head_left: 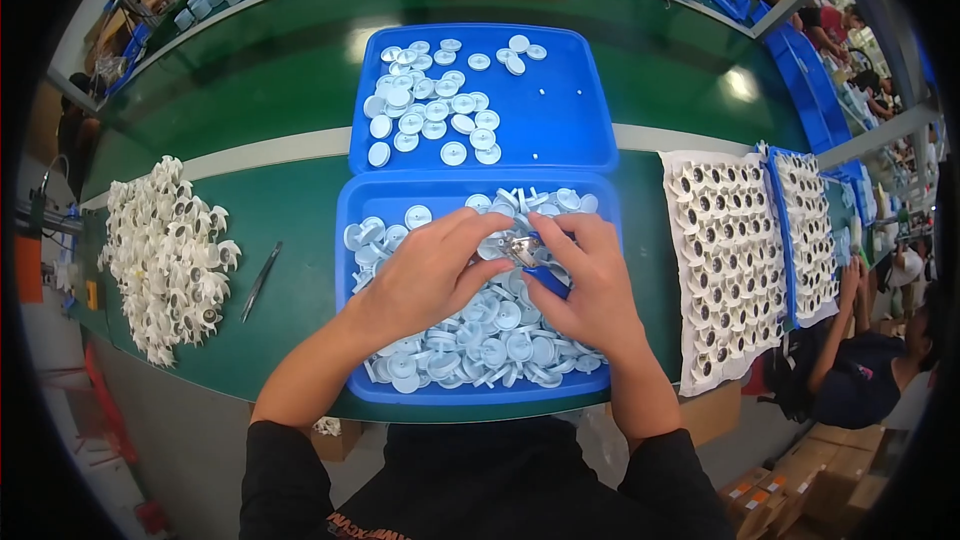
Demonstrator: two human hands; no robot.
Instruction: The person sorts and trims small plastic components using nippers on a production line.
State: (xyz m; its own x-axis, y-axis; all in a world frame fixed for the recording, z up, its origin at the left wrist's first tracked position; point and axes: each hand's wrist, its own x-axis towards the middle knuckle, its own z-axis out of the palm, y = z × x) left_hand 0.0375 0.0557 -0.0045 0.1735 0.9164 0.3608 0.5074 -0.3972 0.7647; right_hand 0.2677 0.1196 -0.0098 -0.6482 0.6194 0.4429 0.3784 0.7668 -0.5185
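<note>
Over the near blue tray (344, 240), my left hand (425, 265) is closed, fingertips pinching a light-blue round disc (491, 244) that is mostly hidden. My right hand (590, 280) grips small nippers with blue handles (553, 281), its fingers wrapped round them. The metal jaws sit between my two hands, right at the disc; whether they touch it I cannot tell. Beneath both hands the tray is heaped with light-blue discs (490, 352), many with a thin stem.
Behind it, a second blue tray (565, 130) holds more discs, mostly at its left. Tweezers (262, 280) lie left, beside a pile of white finned parts (165, 260). Rows of white parts with dark centres (725, 250) stand on cloth at right. A co-worker (860, 370) is at far right.
</note>
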